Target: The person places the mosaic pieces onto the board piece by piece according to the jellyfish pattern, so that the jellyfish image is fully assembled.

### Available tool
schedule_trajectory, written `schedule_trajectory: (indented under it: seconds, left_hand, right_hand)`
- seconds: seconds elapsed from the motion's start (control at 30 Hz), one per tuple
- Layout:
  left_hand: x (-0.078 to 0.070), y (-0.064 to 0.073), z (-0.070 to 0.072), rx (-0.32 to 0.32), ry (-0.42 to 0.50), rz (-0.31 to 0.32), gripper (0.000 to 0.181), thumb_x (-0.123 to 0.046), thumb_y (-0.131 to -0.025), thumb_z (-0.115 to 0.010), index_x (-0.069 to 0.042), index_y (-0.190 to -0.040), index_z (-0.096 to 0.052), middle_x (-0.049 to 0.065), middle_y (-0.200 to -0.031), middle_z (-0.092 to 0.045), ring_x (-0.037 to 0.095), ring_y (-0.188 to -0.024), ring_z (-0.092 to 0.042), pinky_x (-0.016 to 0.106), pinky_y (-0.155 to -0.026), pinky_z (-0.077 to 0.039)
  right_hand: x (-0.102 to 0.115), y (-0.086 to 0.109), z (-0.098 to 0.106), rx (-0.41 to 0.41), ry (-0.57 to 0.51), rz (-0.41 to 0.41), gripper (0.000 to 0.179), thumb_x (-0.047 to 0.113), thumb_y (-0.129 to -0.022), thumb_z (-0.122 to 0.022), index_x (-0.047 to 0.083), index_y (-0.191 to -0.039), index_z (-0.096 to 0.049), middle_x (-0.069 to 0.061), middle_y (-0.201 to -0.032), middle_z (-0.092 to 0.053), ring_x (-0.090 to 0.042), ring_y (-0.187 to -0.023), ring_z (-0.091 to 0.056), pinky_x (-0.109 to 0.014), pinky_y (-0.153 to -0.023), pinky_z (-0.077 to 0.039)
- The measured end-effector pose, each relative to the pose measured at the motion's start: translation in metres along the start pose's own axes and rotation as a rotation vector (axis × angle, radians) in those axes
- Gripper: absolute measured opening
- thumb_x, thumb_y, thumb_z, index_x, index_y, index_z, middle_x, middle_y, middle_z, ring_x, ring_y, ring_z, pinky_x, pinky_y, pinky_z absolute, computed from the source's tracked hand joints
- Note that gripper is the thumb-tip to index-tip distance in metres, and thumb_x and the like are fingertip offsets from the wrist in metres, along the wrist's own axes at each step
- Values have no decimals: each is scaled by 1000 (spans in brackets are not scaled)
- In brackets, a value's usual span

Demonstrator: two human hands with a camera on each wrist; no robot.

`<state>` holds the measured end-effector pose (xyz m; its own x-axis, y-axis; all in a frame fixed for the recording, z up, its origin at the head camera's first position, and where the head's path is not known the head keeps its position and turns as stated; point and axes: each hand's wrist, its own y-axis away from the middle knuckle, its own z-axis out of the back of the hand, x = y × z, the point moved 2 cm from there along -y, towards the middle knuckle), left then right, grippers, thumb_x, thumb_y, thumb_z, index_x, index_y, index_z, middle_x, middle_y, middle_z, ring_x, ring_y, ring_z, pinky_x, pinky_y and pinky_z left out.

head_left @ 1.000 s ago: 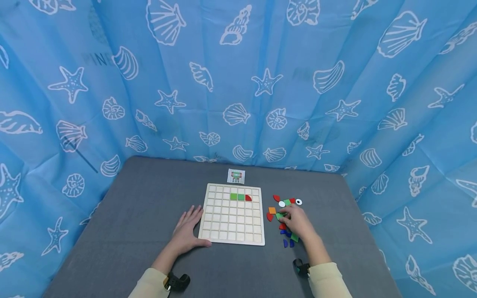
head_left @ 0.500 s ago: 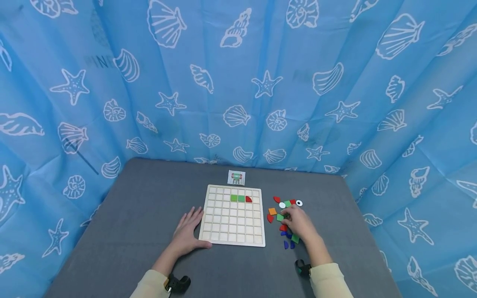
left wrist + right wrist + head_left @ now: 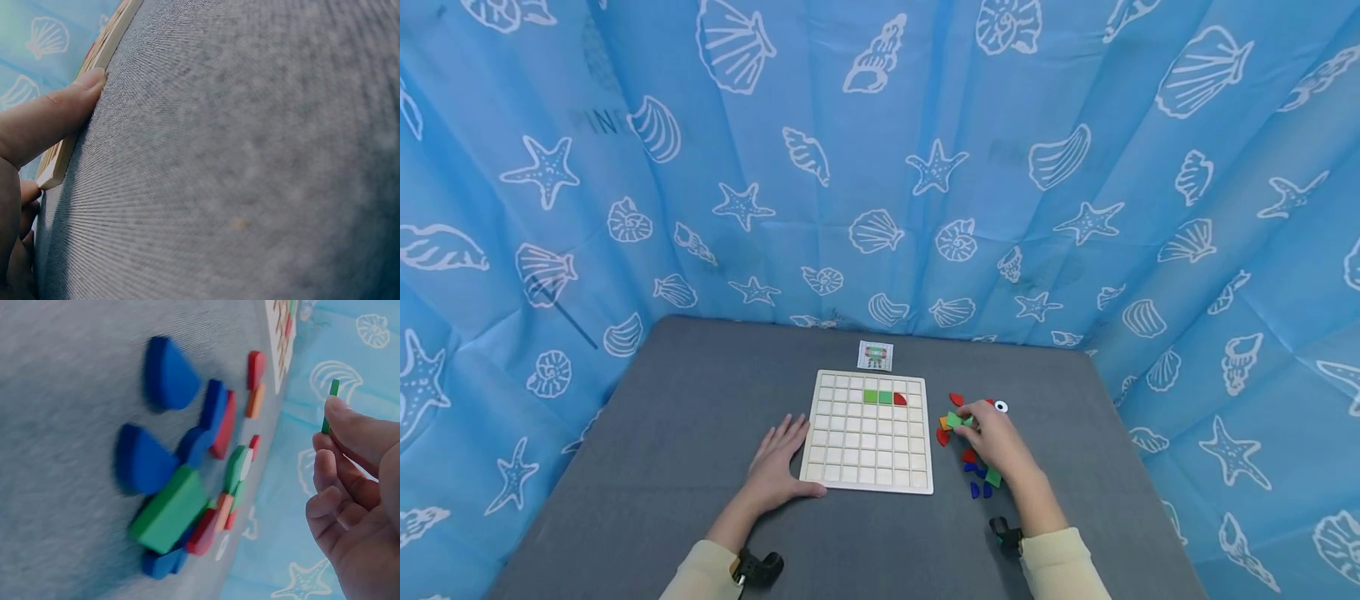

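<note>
Pinching green tile (image 3: 954, 419), left hand (image 3: 777, 471) touching board (image 3: 868, 439)

Left fingers (image 3: 784, 432) spread, right fingers (image 3: 357, 429) pinched

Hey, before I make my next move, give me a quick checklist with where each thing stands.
1. Tile gripped: ok. The right hand pinches a green tile between thumb and finger.
2. Tile off the table: ok. The right wrist view shows it raised.
3. Tile over the board: not ok. It is to the right, by the loose pieces.
4. Board steadied: ok. The left hand's thumb touches its near edge.
5. Pattern card in sight: ok. It lies behind the board, but its fine detail is too small to read.
6. Three placed pieces fully seated: cannot tell.
</note>
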<state>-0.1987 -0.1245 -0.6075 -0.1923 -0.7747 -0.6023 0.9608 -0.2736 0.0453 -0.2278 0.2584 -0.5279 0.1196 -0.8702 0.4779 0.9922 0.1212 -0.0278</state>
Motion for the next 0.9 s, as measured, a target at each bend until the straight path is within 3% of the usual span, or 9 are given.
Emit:
schedule_trajectory:
  seconds: [0.23, 0.53, 0.9]
  left_hand:
    - [1, 2, 0, -20, 6, -1, 128, -70, -59, -85, -12, -160, -31, 9, -167, -27, 34, -156, -14, 56, -125, -11]
    - [0, -1, 1, 12, 18, 13, 129, -72, -60, -83, -16, -161, -27, 5, -169, -21, 29, -158, -9, 53, -127, -7]
    - [2, 0, -1, -4, 9, 5, 128, -71, -59, -84, -16, -161, -29, 6, -168, -24, 31, -157, -11, 54, -126, -9]
  right_hand:
    - [15, -6, 1, -25, -26, 34, 26, 15, -90, -77, 7, -114, -73, -10, -114, -68, -21, -91, -63, -42, -81, -58]
    - [36, -17, 1, -89, -43, 110, 27, 16, -91, -76, 7, -117, -73, -6, -105, -68, -16, -84, -60, -34, -71, -55]
    - [59, -36, -13, -68, -38, 215, 27, 17, -92, -76, 8, -117, -74, -7, -108, -68, -20, -87, -63, -36, -71, -55]
